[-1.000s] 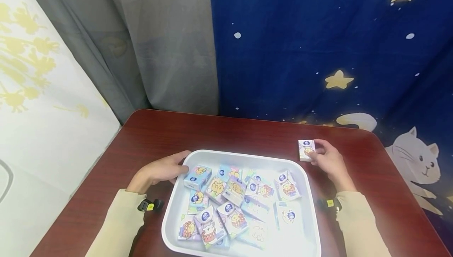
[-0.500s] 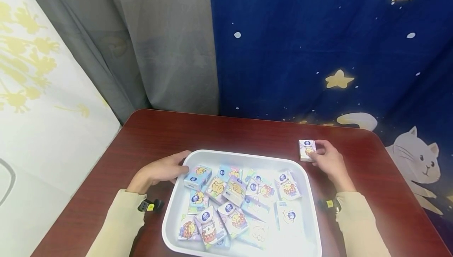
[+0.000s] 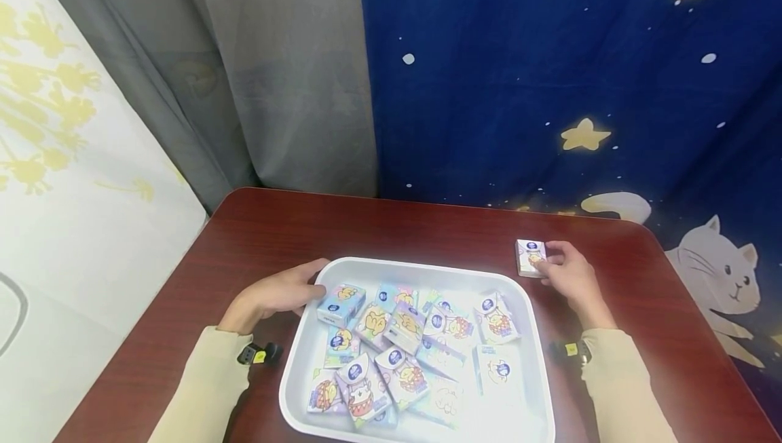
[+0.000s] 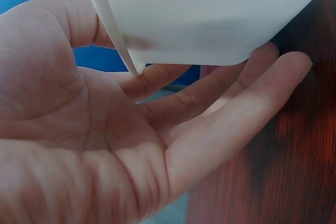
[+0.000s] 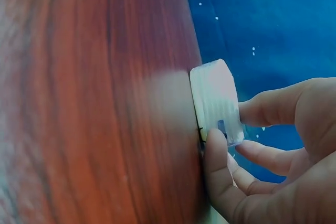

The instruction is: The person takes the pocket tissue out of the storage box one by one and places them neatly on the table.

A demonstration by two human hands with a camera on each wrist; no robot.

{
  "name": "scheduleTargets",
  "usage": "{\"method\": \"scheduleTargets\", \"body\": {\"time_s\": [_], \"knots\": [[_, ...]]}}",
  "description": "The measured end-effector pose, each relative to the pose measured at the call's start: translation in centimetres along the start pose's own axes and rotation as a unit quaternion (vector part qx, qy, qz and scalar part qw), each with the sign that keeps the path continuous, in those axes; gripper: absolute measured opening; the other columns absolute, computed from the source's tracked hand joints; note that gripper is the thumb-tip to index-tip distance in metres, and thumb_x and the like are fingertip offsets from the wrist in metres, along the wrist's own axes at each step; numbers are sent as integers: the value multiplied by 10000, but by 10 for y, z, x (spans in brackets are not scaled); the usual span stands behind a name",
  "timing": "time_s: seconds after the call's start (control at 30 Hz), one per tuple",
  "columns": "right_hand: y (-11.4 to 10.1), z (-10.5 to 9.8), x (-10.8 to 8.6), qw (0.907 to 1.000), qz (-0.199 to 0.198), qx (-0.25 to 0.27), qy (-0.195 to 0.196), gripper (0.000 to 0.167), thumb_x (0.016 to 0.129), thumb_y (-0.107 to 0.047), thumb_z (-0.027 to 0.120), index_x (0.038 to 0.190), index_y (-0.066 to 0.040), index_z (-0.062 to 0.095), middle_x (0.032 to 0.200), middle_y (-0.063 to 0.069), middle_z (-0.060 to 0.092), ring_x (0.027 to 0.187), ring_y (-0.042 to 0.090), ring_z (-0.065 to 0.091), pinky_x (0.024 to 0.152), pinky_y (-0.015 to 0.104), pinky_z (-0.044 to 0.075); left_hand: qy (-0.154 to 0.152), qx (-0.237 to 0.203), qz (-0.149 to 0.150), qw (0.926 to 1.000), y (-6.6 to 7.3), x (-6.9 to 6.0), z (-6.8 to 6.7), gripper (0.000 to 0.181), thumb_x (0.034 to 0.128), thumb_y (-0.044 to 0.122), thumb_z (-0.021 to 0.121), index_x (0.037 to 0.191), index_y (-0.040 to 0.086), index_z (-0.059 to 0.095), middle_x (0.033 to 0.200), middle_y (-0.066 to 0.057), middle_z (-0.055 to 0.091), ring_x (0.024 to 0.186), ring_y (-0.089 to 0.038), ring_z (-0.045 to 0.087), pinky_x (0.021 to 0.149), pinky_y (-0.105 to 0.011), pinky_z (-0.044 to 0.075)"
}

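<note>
Left hand [image 3: 275, 296] grips one tray [image 3: 540, 368]; right hand [image 3: 571, 277], one packet [image 3: 528, 257]

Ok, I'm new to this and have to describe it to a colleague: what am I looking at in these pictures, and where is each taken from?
There's no machine here, just a person's two bare hands. The wide picture comes from a camera on the person's head, looking forward and down; the two close-ups come from cameras on each wrist.

On the dark red table sits a white tray with many small packets in it, some overlapping. The left hand grips the tray's far left corner, thumb over the rim. The right hand holds one packet outside the tray, near its far right corner. Behind the table hangs a blue curtain with stars.
</note>
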State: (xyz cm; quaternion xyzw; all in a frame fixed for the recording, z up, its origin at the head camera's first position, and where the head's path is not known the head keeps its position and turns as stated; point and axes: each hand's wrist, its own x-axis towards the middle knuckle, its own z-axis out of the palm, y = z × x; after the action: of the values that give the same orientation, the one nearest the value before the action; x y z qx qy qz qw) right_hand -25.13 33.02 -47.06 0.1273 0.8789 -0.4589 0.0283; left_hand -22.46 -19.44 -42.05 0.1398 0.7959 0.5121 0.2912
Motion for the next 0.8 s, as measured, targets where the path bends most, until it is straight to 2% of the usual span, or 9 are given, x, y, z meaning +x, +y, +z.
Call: {"method": "scheduleTargets", "body": {"time_s": [0.13, 0.23, 0.43, 0.8], "knots": [[-1, -3, 1, 9995, 166, 247, -79, 657, 1053, -157, 645, 1613, 74, 390, 1454, 391, 558, 1084, 401, 680, 736, 220, 605, -8, 23, 6, 10000, -1, 0, 0, 468, 1081, 18, 545, 1525, -46, 414, 1206, -199, 717, 964, -326, 783, 782, -515, 677], [-5, -9, -1, 9993, 137, 322, -101, 647, 1054, -166, 637, 1606, 76, 401, 1459, 384, 561, 1103, 397, 670, 734, 232, 592, 0, 50, 9, 10000, -1, 1, 0, 472, 1080, 17, 544, 1528, -46, 411, 1207, -200, 715, 963, -325, 783, 779, -515, 677], [-20, -18, -10, 9992, -270, 224, -181, 575, 1088, -191, 619, 1568, 77, 452, 1424, 358, 595, 1115, 391, 660, 754, 242, 571, 35, 51, 6, 10000, -1, 0, -1, 459, 1079, 18, 544, 1517, -44, 422, 1201, -198, 718, 959, -325, 784, 776, -516, 677], [-55, -14, -37, 9937, -973, 188, -532, 443, 1056, -133, 686, 1446, 55, 590, 1289, 297, 687, 1066, 382, 676, 761, 333, 610, 72, 16, -45, 10000, 1, -1, 2, 469, 1081, 20, 535, 1532, -42, 421, 1205, -203, 715, 974, -328, 784, 785, -520, 676]]}}
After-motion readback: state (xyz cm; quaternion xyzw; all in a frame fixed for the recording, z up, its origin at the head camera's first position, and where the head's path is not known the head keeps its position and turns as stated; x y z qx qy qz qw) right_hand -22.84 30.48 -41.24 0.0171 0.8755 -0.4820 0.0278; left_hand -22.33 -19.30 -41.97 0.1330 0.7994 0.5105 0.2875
